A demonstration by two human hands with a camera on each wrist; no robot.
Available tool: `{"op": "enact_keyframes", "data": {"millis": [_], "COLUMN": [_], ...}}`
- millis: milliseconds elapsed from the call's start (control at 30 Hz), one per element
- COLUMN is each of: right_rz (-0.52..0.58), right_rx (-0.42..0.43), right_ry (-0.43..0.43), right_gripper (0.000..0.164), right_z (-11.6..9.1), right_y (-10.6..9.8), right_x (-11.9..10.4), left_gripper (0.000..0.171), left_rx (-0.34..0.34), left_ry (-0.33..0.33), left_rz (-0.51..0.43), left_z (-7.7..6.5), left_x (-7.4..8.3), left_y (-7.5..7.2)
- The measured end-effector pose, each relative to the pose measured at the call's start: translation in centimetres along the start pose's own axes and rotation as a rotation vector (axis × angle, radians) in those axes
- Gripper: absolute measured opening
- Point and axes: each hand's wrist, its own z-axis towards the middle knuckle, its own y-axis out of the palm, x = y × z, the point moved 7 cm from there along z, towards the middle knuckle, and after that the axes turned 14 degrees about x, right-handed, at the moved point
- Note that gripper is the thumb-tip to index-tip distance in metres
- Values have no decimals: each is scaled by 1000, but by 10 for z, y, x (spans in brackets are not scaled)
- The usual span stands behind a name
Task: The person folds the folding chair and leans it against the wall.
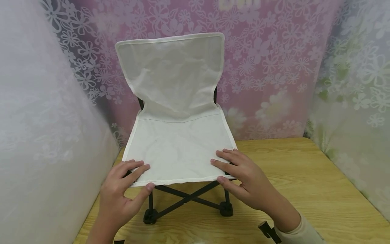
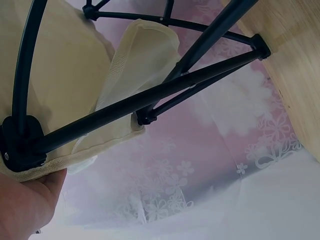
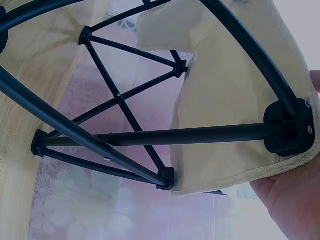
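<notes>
A small folding chair [image 1: 179,145] with a pale fabric seat and backrest stands upright on a wooden table. My left hand [image 1: 122,189] rests on the seat's front left corner, fingers extended over the fabric and thumb along the front edge. On the front right corner lies my right hand [image 1: 251,179], its fingers likewise spread on top. From below, the left wrist view has the fabric underside [image 2: 60,65], a black corner joint [image 2: 22,145] and frame tubes. The right wrist view shows the matching corner joint [image 3: 290,127], with the palm beside the hem.
Crossed black legs [image 1: 189,198] end in chunky feet [image 1: 226,208] on the wooden tabletop [image 1: 304,183]. Behind the chair hangs a pink flowered curtain [image 1: 274,67]. Pale sheets enclose the left and right sides. A small dark piece [image 1: 269,232] shows beside the right sleeve [image 1: 301,234].
</notes>
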Motion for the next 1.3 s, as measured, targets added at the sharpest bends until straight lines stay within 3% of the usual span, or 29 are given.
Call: {"op": "enact_keyframes", "data": {"millis": [500, 1300], "right_rz": [0, -11], "right_rx": [1, 4], "right_ry": [13, 27], "right_gripper": [54, 56], "right_z": [-3, -14], "right_y": [-8, -24], "right_x": [3, 13], "left_gripper": [50, 47], "left_rx": [43, 19], "left_ry": [24, 36], "left_rz": [-26, -8], "left_z": [1, 0], "left_x": [7, 18], "left_y": [7, 22]}}
